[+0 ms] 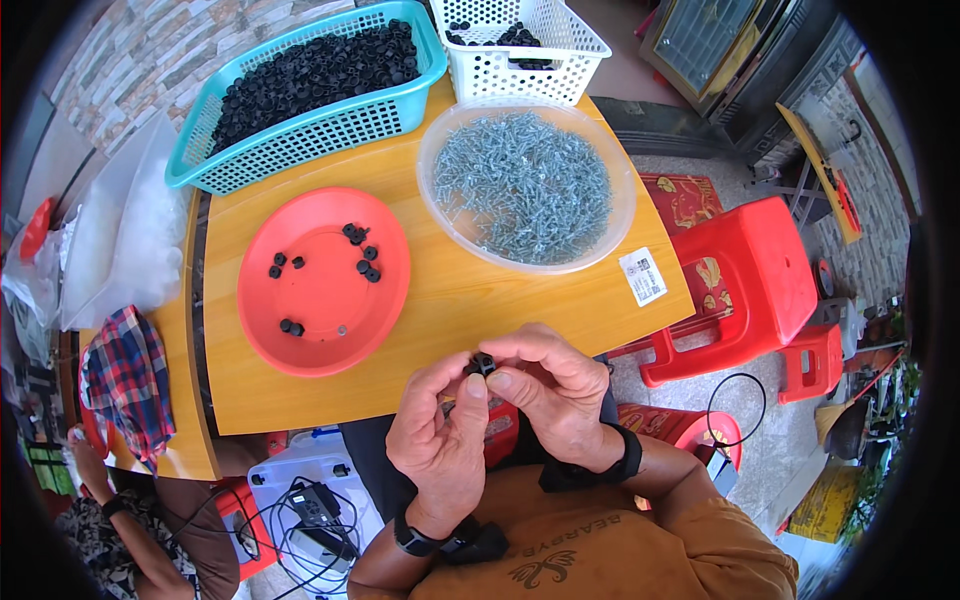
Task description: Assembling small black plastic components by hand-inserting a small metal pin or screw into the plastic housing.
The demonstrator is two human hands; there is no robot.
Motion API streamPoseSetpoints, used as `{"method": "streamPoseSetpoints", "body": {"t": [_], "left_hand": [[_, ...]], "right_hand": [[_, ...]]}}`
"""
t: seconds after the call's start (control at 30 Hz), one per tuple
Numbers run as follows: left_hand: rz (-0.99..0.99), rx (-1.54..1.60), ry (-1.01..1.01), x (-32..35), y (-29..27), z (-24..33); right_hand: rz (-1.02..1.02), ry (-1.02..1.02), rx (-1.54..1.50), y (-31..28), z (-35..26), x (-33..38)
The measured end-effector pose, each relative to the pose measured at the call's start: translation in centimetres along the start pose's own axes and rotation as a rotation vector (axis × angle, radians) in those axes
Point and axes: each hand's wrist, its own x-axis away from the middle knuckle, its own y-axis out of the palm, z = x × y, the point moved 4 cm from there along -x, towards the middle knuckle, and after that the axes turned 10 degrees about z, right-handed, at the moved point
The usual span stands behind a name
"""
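Observation:
Just off the table's near edge, my two hands meet at the fingertips. Between them is a small black plastic part [483,363], mostly covered by the fingers. My left hand [441,430] pinches it from the left, and my right hand [558,395] grips it from the right with thumb and fingers. Beyond my left hand lies a round red plate [325,262] with several small black plastic parts [368,268] in loose groups. A round clear tub [428,190] full of silvery screws [525,185] stands farther off, ahead of my hands.
A teal basket [310,140] heaped with black parts and a white basket [520,85] stand at the table's [470,310] far side. Red stools [740,280] are on the right. Another person's arm [130,515] shows at lower left, near a box with cables [320,520].

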Motion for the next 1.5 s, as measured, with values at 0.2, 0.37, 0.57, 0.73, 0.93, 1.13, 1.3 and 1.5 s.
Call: {"method": "streamPoseSetpoints", "body": {"t": [0.2, 0.37, 0.57, 0.73, 0.93, 1.13, 1.3, 1.5], "left_hand": [[0.104, 0.082, -0.026, 0.0, 0.2, 0.0], [0.031, -0.06, 0.074, -0.2, -0.2, -0.2], [-0.027, -0.183, 0.106, -0.6, -0.5, 0.1], [-0.013, -0.078, -0.042, -0.6, -0.5, 0.4], [-0.024, -0.114, -0.038, -0.8, -0.9, 0.3], [-0.019, -0.172, -0.006, -0.8, -0.5, 0.9], [-0.025, -0.181, -0.032, -0.8, -0.6, 0.6], [-0.004, -0.193, -0.027, -1.1, -1.0, 0.3]], "right_hand": [[-0.019, 0.043, -0.03, 0.0, 0.2, 0.1], [-0.056, -0.021, 0.04, 0.0, -0.2, -0.2], [-0.001, 0.078, -0.059, 0.1, 0.1, -0.2], [0.035, 0.318, -0.242, -1.0, 2.0, 0.0], [0.08, 0.507, -0.439, -1.0, 2.7, -0.1], [0.08, 0.558, -0.457, -1.0, 2.8, -0.1], [0.087, 0.611, -0.462, -1.0, 2.9, -0.1], [0.072, 0.663, -0.463, -0.9, 2.7, -0.3]]}}
